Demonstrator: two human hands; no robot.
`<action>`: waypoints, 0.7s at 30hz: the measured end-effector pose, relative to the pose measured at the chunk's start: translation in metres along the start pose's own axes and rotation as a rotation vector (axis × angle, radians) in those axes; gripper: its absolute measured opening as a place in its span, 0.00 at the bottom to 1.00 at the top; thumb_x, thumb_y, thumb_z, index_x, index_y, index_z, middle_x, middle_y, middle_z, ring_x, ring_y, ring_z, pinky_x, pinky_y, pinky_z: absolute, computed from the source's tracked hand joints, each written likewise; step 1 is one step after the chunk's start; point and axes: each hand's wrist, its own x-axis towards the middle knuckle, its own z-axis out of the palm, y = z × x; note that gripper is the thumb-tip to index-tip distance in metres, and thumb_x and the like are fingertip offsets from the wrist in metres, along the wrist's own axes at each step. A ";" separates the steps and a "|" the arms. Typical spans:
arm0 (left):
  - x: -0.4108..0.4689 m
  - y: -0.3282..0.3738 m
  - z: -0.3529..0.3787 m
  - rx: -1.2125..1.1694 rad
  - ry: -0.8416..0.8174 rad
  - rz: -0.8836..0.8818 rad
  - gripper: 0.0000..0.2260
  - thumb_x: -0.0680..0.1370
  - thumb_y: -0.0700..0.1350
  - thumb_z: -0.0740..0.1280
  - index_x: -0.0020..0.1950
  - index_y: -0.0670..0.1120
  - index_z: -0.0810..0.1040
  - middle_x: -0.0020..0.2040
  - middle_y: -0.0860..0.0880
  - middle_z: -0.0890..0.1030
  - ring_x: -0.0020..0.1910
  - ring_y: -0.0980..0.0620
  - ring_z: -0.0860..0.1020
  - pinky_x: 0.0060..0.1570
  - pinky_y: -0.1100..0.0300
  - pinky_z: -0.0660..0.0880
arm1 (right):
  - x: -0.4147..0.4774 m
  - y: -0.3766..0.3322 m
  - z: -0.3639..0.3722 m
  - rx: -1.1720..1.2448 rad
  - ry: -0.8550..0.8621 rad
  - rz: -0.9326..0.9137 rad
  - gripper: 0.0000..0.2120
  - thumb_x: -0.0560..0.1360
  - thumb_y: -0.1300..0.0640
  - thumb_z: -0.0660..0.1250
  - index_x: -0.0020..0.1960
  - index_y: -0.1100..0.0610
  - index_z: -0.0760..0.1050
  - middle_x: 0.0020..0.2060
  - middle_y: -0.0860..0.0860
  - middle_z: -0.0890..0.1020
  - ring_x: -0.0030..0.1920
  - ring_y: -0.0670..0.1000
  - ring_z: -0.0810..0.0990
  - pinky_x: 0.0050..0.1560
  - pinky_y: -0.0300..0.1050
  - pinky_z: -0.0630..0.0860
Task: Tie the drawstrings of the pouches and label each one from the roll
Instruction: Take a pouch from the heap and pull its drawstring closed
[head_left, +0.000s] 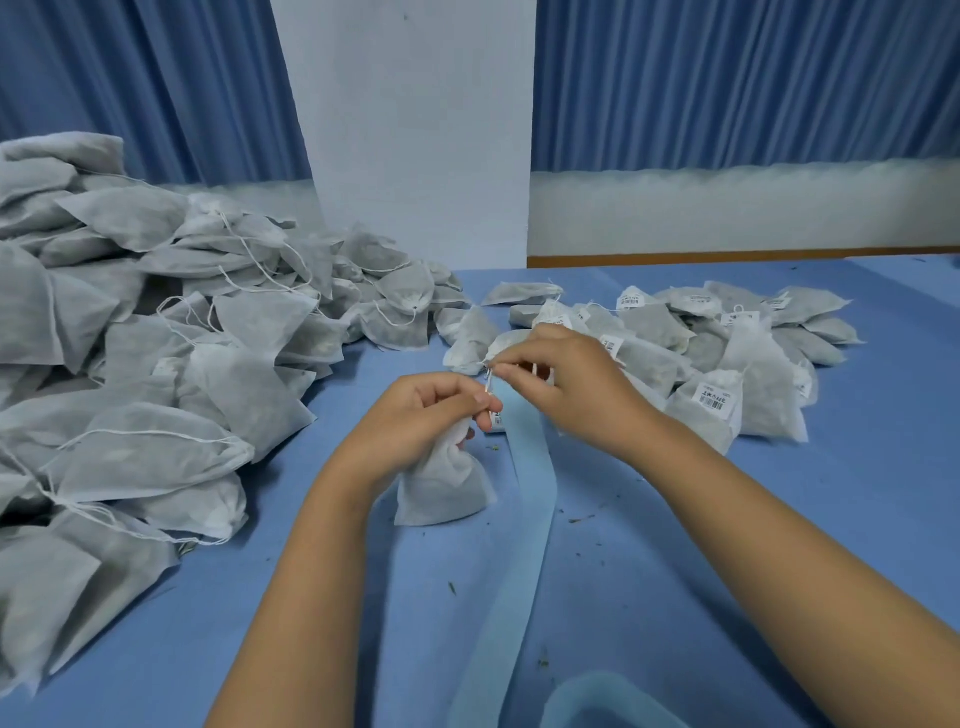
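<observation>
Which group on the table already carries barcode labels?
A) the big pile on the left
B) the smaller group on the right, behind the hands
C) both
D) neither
B: white barcode stickers show on the pouches on the right, beyond the right hand; the left pile shows only loose drawstrings and no stickers.

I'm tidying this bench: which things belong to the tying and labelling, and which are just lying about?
Job: left hand, right hand, pouch, drawstring, label strip, unlabelled pile, labelled pile.
Lying about: crumbs, curtain, pillar.
</observation>
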 end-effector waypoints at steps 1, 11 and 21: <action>0.000 0.000 0.000 -0.025 0.018 -0.010 0.11 0.79 0.38 0.66 0.39 0.46 0.84 0.34 0.51 0.82 0.33 0.58 0.77 0.34 0.67 0.74 | -0.001 0.001 0.003 0.031 -0.035 0.052 0.12 0.78 0.53 0.67 0.61 0.51 0.78 0.46 0.48 0.74 0.43 0.45 0.72 0.48 0.35 0.68; 0.003 -0.002 -0.001 -0.108 0.051 -0.011 0.12 0.80 0.38 0.63 0.39 0.44 0.82 0.35 0.48 0.83 0.32 0.57 0.79 0.33 0.66 0.75 | -0.004 -0.008 -0.007 0.358 -0.161 0.166 0.02 0.72 0.55 0.73 0.42 0.50 0.85 0.31 0.36 0.78 0.34 0.39 0.72 0.34 0.26 0.67; 0.006 -0.009 0.000 0.051 0.188 -0.030 0.11 0.78 0.41 0.67 0.37 0.49 0.82 0.43 0.54 0.86 0.39 0.62 0.79 0.42 0.72 0.74 | -0.007 -0.005 0.005 0.449 -0.217 0.215 0.04 0.75 0.60 0.68 0.43 0.60 0.79 0.43 0.58 0.81 0.42 0.49 0.75 0.45 0.39 0.72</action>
